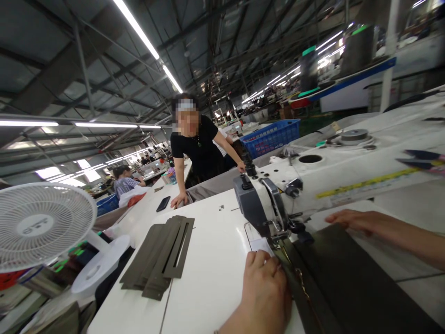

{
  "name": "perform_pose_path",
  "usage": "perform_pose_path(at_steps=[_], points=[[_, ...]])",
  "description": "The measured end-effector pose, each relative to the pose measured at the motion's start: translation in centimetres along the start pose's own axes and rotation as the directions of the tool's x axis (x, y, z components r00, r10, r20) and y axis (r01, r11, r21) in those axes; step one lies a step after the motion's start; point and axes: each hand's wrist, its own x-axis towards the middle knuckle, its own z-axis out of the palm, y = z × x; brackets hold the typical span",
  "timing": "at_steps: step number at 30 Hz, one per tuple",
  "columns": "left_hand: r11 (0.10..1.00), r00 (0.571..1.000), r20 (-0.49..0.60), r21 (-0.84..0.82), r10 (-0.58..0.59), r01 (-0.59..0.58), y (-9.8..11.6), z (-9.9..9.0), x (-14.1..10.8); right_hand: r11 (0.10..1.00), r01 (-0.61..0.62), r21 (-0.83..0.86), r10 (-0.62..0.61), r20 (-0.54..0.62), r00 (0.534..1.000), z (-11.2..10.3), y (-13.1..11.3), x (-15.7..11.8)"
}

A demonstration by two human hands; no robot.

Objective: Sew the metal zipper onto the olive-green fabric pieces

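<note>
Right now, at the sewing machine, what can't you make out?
Head view only:
- Needle point: hidden behind the presser assembly.
- Left hand fingertips: curled onto the dark fabric, grip unclear.
- Right hand: fingertips blend into the fabric edge.
- Fabric's far end: cut off by the frame's bottom-right.

The white desk (208, 278) carries a dark olive fabric panel (347, 287), lying flat under both grips: the left grip (266, 290) presses its near edge, the right grip (351, 220) rests on its far side. Between the two grips stands the white sewing machine (330, 176), its foot down on the panel's zipper seam. Well to the left of the left grip lies a fanned stack of olive cut strips (162, 255). Beyond those, on the adjoining desk, lies a black phone (163, 203).
</note>
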Motion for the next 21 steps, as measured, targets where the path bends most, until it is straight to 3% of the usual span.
perform_pose_path(at_steps=[6,9,12,16,18,21], points=[[1.000,0.999,0.039,0.005,-0.007,0.007,-0.1,-0.3,0.3,0.995,0.094,-0.033,-0.087,0.170,0.982,-0.5,0.0,1.0],[1.000,1.000,-0.001,-0.017,-0.018,0.018,-0.1,0.0,0.3,0.976,0.174,-0.127,-0.159,0.124,0.980,-0.4,-1.1,0.9],[0.997,0.994,-0.088,-0.055,-0.064,0.059,0.1,0.6,0.1,0.942,0.284,-0.176,-0.276,0.069,0.959,0.1,-3.7,0.0],[0.977,0.961,-0.191,-0.108,-0.201,0.183,0.3,0.7,-0.3,0.850,0.521,-0.076,-0.520,0.041,0.853,1.2,-7.3,-1.7],[0.971,0.951,-0.220,-0.152,-0.217,0.187,0.2,0.5,-0.3,0.834,0.551,-0.006,-0.550,0.044,0.834,1.5,-8.1,-2.2],[0.977,0.974,-0.192,-0.194,-0.121,0.083,0.0,0.3,0.0,0.853,0.515,0.090,-0.520,0.044,0.853,1.4,-8.0,-2.3]])
